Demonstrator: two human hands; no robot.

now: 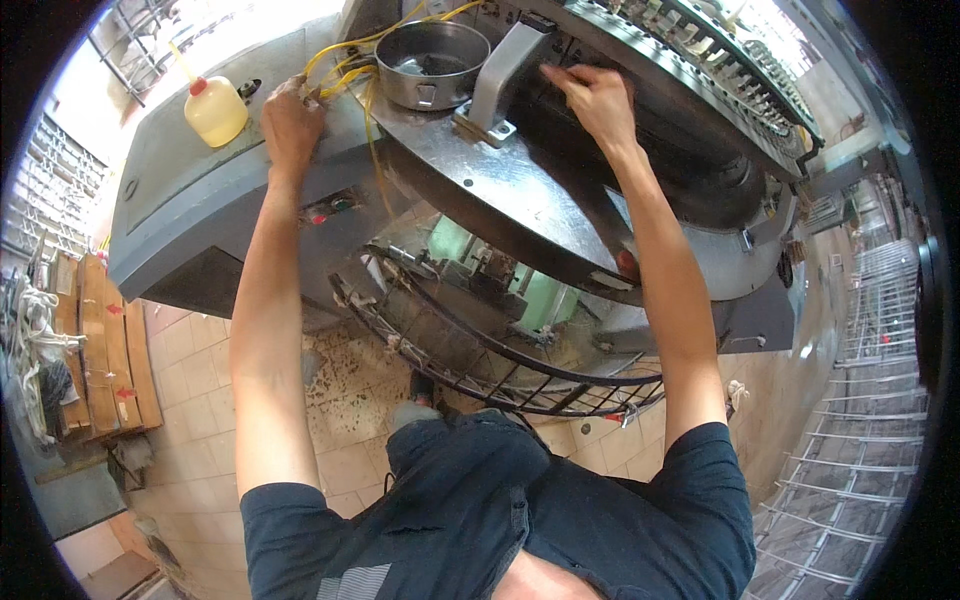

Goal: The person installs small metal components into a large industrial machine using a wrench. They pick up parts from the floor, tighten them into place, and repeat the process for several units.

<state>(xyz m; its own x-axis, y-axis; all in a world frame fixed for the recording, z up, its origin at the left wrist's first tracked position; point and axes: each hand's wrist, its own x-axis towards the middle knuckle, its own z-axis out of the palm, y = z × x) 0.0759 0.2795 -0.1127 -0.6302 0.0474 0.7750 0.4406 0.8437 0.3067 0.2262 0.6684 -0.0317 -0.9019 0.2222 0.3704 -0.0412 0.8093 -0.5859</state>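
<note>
My left hand (292,125) is at the grey machine top, fingers bent and closed by the bundle of thin yellow cords (345,75), which it appears to grip. A squeeze bottle (216,112) with a red cap and pale yellow liquid stands just left of it. Over the machine's dark curved opening (690,165), my right hand (597,98) is raised with its fingers curled and the fingertips pinched. Anything in that pinch is too small to make out. Between the hands are a round metal pan (428,90) and a slanted metal bracket (505,85) on the steel plate (480,175).
A row of metal needle-like parts (700,55) lines the upper right of the machine. Below the plate curves a black metal guard rail (500,355). Wooden boards (105,345) with white cords stand at left, and a wire rack (850,400) at right.
</note>
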